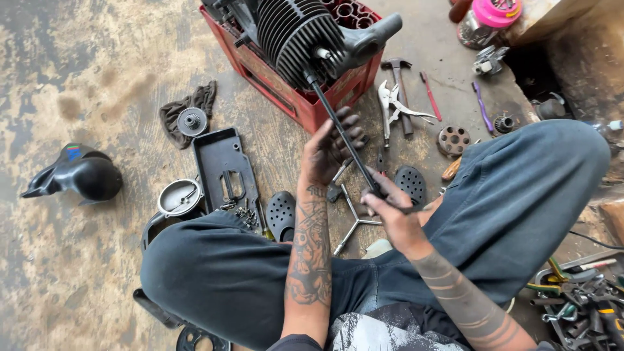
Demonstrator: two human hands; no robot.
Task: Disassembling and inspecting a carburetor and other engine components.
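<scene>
Hands work on a long black tool (338,127) reaching the finned cylinder (296,36) upon the red crate (305,104): left hand (331,149) apparently wraps its shaft, right hand (390,208) grips its handle.

Long black rod (338,127), slanted against finned cylinder (296,36)

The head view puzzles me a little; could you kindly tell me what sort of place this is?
Probably a small engine repair workshop, worked on the floor. A finned engine cylinder rests on a red crate, both hands, left hand and right hand, grip a long socket wrench, and locking pliers and a hammer lie on the stained concrete floor.
</scene>
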